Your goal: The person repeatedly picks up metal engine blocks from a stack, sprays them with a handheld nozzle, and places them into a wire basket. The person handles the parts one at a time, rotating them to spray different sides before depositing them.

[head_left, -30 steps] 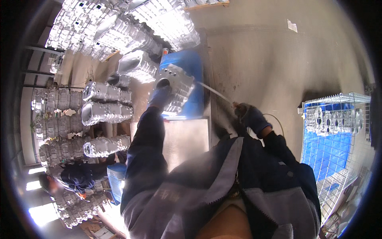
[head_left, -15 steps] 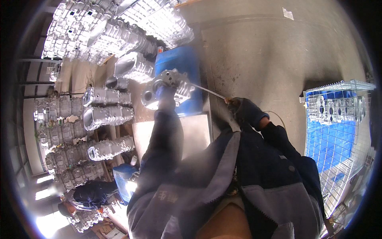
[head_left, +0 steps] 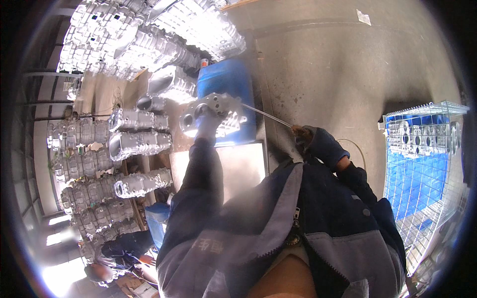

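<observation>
A silvery cast-metal housing [head_left: 230,113] with round holes in its face rests tilted against a blue plastic drum [head_left: 226,79]. My left hand [head_left: 208,122] grips it near a round opening; glare and blur partly hide the fingers. In my right hand [head_left: 320,146], which wears a dark glove, is a tool with a long thin metal rod [head_left: 268,115]. The rod's far end meets the right side of the housing. The tool's handle is mostly hidden by the closed fingers.
Cast housings [head_left: 141,146] stand in rows at left, with more stacked at the far left. A wire cage [head_left: 415,184] with blue lining holds castings at right. A pale board [head_left: 243,161] lies before the drum. A co-worker [head_left: 121,253] bends at lower left. A thin hose [head_left: 360,149] curves behind my right hand.
My right hand has moved slightly right and down with the rod tool. My left hand stays on the housing. The co-worker has shifted, and the whole view has moved a little.
</observation>
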`<state>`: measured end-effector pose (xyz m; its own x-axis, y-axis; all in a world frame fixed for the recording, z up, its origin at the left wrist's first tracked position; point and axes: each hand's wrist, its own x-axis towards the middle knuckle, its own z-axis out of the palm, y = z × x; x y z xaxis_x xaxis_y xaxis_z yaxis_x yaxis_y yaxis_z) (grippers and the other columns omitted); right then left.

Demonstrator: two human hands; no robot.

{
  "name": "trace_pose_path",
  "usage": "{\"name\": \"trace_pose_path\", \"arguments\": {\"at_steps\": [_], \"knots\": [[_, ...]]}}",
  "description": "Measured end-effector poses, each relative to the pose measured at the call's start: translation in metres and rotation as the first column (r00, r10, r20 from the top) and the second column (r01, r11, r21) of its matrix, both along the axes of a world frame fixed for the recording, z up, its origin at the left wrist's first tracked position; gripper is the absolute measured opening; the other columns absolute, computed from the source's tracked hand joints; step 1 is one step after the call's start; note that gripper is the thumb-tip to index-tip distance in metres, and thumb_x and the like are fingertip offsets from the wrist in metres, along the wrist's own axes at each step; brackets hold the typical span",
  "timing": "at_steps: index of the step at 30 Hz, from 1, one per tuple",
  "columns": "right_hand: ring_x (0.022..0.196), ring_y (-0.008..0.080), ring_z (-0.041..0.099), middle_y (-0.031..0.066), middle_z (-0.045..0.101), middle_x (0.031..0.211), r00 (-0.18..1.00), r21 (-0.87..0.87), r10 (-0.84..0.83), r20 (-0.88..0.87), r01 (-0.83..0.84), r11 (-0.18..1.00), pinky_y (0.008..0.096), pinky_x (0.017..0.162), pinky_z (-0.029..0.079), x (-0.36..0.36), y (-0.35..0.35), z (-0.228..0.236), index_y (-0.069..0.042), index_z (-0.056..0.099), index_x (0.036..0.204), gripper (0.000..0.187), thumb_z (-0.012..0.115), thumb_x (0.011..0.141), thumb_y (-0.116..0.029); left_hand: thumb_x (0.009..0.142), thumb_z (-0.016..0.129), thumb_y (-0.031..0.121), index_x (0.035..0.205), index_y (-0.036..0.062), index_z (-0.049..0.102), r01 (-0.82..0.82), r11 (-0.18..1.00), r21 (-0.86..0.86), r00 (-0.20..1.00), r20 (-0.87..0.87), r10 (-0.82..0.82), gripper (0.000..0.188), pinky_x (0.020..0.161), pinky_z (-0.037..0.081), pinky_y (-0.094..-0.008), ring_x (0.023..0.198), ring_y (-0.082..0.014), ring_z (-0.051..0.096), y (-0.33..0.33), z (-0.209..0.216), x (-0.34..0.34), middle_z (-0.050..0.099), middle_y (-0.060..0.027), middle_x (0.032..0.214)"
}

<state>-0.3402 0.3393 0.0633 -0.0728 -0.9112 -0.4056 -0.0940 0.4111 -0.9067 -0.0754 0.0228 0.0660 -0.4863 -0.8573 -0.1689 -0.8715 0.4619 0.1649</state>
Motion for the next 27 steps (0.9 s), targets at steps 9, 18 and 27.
{"name": "trace_pose_path", "arguments": {"at_steps": [9,18,27], "knots": [[0.106,0.0174,0.068,0.0132,0.072,0.117,0.980,0.063,0.030,-0.196,-0.018,0.998,0.0307,0.091,0.053,-0.004,-0.017,0.012,-0.003,0.061,0.132,0.055,0.070,0.078,0.004,0.077,0.068,0.073,0.122,-0.0158,0.045,-0.055,0.993,0.101,0.998,0.004,0.055,0.103,0.089,0.054,-0.0417,0.105,-0.0380,0.068,-0.006,-0.002,0.004,0.068,-0.0285,0.109],[0.106,0.0206,0.069,0.0141,0.071,0.121,0.984,-0.015,0.027,-0.173,-0.030,0.999,0.0310,0.094,0.052,-0.006,-0.037,0.009,-0.002,0.063,0.130,0.051,0.063,0.080,0.009,0.076,0.066,0.076,0.131,-0.0104,0.043,-0.033,0.987,0.159,0.998,0.055,0.024,0.105,0.092,0.053,-0.0437,0.110,-0.0370,0.066,-0.009,0.000,0.006,0.066,-0.0263,0.117],[0.081,0.0196,0.070,0.0148,0.074,0.103,0.871,-0.192,-0.026,-0.491,-0.079,0.978,0.0352,0.072,0.056,-0.005,-0.022,0.030,-0.008,0.065,0.129,0.041,0.066,0.088,-0.006,0.077,0.073,0.054,0.136,0.0060,0.051,0.732,0.582,-0.354,0.674,0.502,-0.542,0.079,0.093,0.051,-0.0486,0.112,-0.0395,0.062,-0.015,0.000,0.037,0.061,-0.0217,0.128]]}}
